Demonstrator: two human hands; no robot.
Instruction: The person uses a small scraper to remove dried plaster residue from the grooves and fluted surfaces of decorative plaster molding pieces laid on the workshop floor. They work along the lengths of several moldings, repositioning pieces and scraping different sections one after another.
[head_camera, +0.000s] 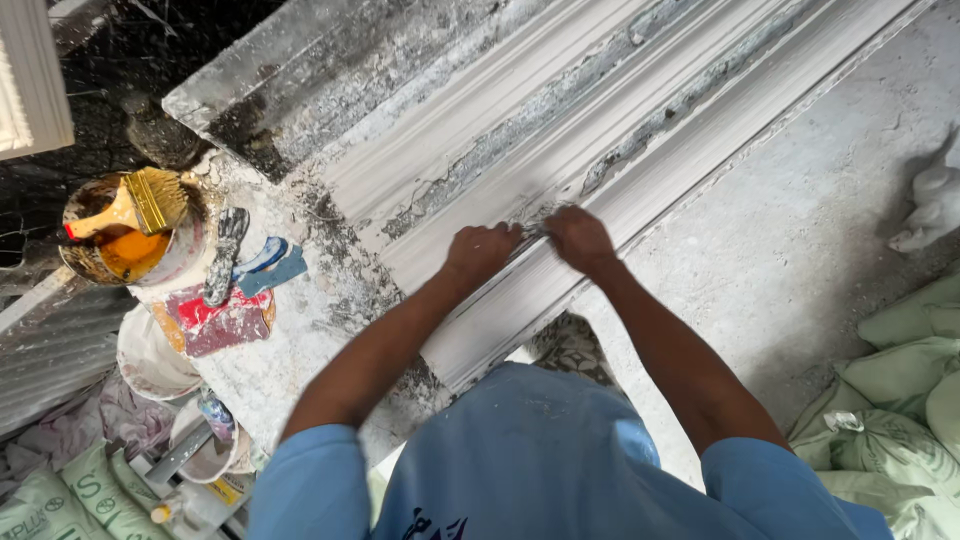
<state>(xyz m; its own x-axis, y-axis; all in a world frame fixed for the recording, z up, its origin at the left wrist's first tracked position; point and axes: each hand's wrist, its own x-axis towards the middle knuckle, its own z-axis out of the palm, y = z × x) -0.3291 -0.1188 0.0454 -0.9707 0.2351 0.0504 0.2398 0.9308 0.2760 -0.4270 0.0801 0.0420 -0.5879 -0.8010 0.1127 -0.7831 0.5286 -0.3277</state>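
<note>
I see my left hand and right hand curled narrow, almost touching, pressed on the white moulding near its front edge; what they pinch, I cannot tell. A tin with a brush crowds the worktop leftward, while bare floor lies open rightward.

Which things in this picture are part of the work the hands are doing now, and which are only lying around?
In the work:
- left hand and right hand, both pressed on the white moulding
- long white moulding on the bench

Lying about:
- tin with a brush across it
- scraper beside the tin
- white bowl
- green sacks on the floor
</note>
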